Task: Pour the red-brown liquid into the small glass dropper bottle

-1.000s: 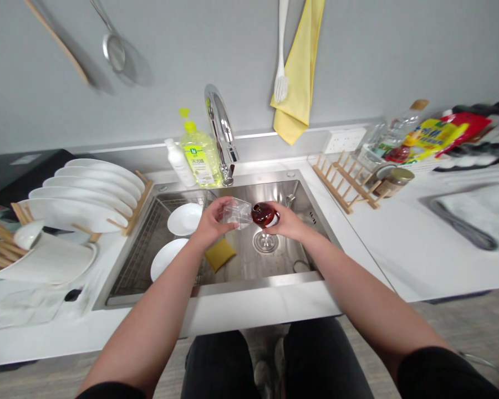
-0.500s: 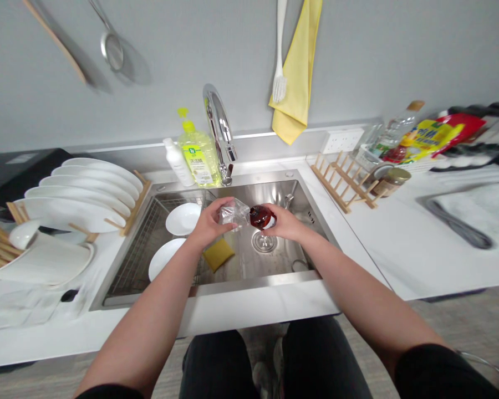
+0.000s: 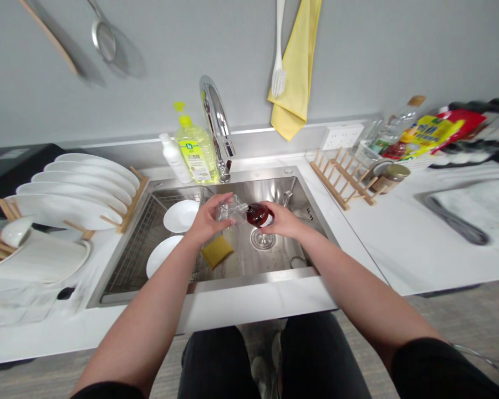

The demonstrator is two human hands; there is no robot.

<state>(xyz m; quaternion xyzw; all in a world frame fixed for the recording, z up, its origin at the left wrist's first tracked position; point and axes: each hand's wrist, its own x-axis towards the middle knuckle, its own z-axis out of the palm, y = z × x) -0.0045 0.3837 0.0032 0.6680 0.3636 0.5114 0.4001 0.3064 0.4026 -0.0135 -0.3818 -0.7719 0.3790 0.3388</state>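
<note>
Left hand (image 3: 210, 221) is clenched on a clear plastic item (image 3: 232, 209), possibly crumpled; its exact form is hard to tell. Right hand (image 3: 285, 221) grasps a small dark-red bottle (image 3: 258, 215) with a white patch at its lower end. The two items are held just beside each other, above the drain (image 3: 263, 239) of a stainless steel sink (image 3: 233, 284), well in from the front edge. Open steel floor lies between the right hand and the right wall. A yellow sponge (image 3: 217, 251) lies on the floor below the left hand. Two white plates (image 3: 181, 216) sit left of it, on or beside a wire rack (image 3: 149, 238) along the left wall. Behind the back edge stand a chrome faucet (image 3: 216, 122), a dish soap bottle (image 3: 195, 155) of yellow-green liquid and a white bottle (image 3: 174, 159). Past the left edge, a wooden rack (image 3: 128, 202) holds white plates (image 3: 75, 191) on edge. Past the right edge, a wooden plate rack (image 3: 343, 180) stands on the white countertop (image 3: 399, 233).
</note>
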